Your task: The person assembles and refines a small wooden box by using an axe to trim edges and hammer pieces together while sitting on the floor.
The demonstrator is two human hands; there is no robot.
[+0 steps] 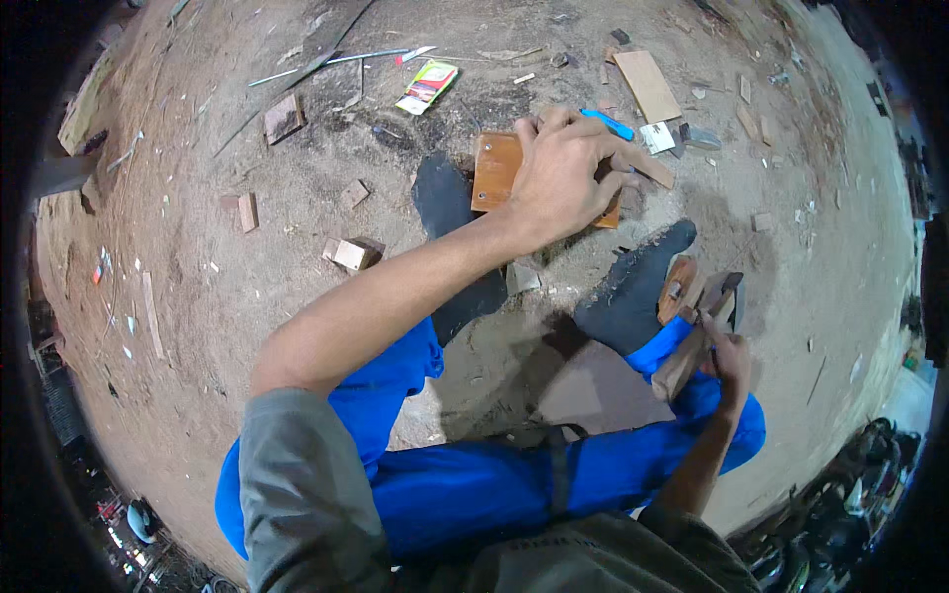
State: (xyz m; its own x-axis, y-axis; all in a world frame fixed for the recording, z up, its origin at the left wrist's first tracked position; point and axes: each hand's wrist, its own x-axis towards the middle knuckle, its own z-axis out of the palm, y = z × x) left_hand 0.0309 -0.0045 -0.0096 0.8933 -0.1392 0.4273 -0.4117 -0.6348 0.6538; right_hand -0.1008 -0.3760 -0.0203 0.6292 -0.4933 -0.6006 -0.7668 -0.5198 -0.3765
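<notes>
A person seated on a dusty floor point(297, 188) rests the left hand point(568, 170) palm down across a smooth brown board point(497, 170), fingers partly bent over its face; whether they grip an edge beneath cannot be told. The board lies directly under that hand, just ahead of and between the feet, its left end jutting out past the thumb side and one corner showing below the fingers. Work on the piece appears partway along: its surface looks shaped and smooth, and two small round fittings or holes mark the exposed end, while the covered middle is hidden, so what remains there cannot be judged. Well apart, beside the right foot point(638, 287), the right hand point(728, 354) is closed around a long wooden piece point(680, 364), next to a rounded brown wooden block point(676, 287). A bright blue tool point(608, 125) lies just beyond the left fingers, near a pale wood slab point(647, 86); offcuts scatter the ground.
</notes>
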